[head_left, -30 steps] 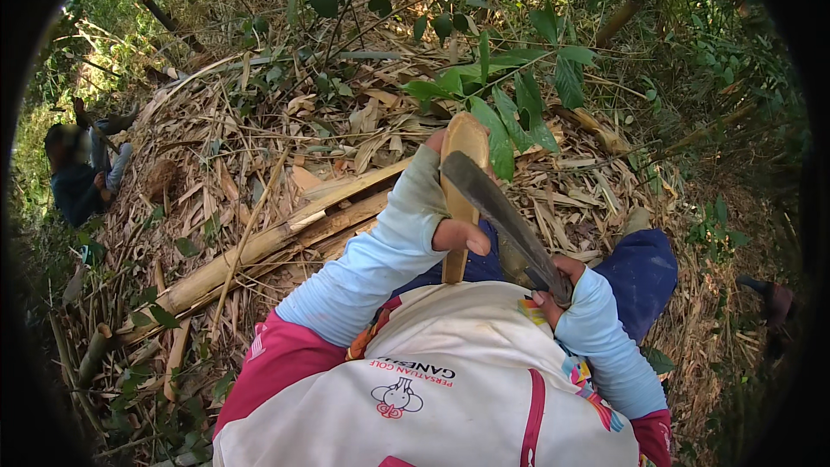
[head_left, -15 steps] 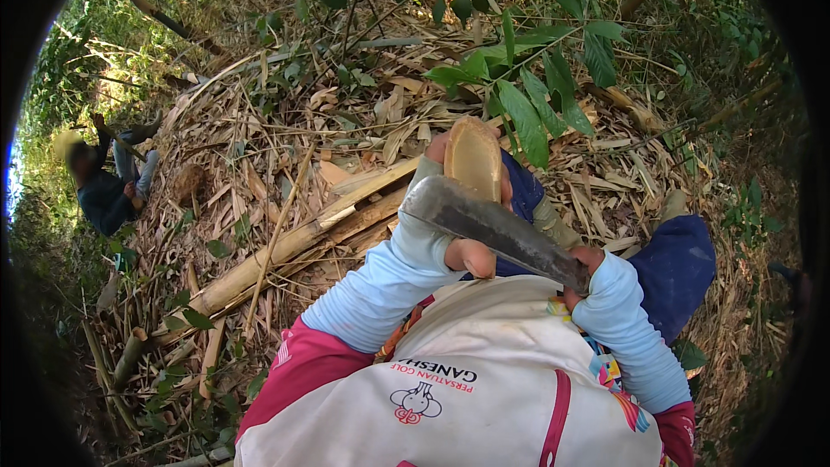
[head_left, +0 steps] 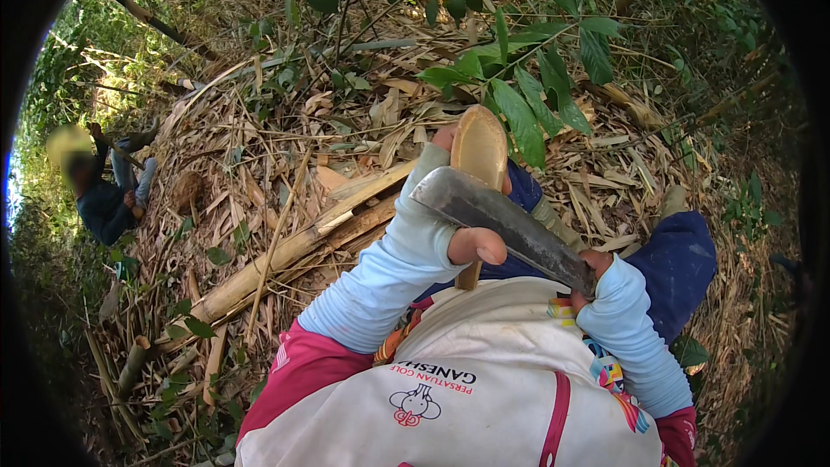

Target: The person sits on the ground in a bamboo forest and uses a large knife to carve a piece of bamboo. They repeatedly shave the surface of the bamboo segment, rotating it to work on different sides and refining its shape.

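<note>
My left hand (head_left: 476,247) is closed on a pale, spoon-shaped piece of wood or bamboo (head_left: 480,145). The piece has a broad rounded head, and its narrow lower end shows below the blade. My left thumb sticks out on the near side; most of the other fingers are behind the piece. In my right hand (head_left: 591,270) is the grip of a machete (head_left: 506,223) with a dark, broad, blunt-ended blade. That blade slants up and left across the front of the spoon-shaped piece; whether they touch I cannot tell. Light blue sleeves cover both forearms.
Split bamboo poles (head_left: 303,246) lie on dry leaf litter (head_left: 372,125) to the left. A leafy green branch (head_left: 523,108) hangs beyond my hands. My dark blue trouser leg (head_left: 679,268) is at right. Another person (head_left: 108,195) sits at far left.
The spoon-shaped piece has shifted slightly up and right, and its lower end now shows below the blade. My left thumb and the machete have moved a little as well.
</note>
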A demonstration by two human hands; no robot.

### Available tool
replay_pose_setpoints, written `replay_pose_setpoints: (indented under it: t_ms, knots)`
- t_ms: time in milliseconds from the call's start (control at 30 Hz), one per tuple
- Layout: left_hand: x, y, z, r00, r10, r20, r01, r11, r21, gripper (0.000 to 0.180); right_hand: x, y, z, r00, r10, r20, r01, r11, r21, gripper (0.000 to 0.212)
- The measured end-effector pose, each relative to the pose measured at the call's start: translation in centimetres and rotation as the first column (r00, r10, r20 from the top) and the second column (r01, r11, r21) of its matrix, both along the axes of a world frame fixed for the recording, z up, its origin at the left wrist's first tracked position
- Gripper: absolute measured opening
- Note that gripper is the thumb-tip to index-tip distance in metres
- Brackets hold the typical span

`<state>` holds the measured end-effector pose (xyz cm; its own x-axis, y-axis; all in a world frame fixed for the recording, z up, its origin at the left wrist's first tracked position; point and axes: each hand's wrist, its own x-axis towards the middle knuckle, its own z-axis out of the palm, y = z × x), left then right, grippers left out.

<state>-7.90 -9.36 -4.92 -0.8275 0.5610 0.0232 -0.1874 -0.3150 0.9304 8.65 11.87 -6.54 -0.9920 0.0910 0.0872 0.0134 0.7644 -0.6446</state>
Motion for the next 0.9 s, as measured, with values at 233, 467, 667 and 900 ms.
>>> replay_pose_setpoints:
  t_ms: [233,467,667,900]
  knots:
    - [0.1,-0.1,-0.4,1.000,-0.014,0.021,0.015,1.000,-0.019,0.126,0.3,0.1,0.1,0.998,-0.025,0.053,0.022,0.998,0.063,0.033]
    - [0.4,0.0,-2.5,0.999,-0.022,0.023,0.022,1.000,-0.012,0.120,0.9,0.4,0.3,0.993,-0.052,0.107,0.042,0.995,0.086,0.033]
    - [-0.1,0.4,-2.9,0.998,-0.053,0.025,0.053,0.998,-0.019,0.124,1.0,0.5,0.3,0.987,-0.068,0.148,0.058,0.996,0.072,0.033]
    - [-0.1,0.4,-2.4,0.998,-0.052,0.036,0.055,0.995,-0.079,0.112,0.9,0.5,0.0,0.989,-0.059,0.134,0.052,0.997,0.057,0.035]
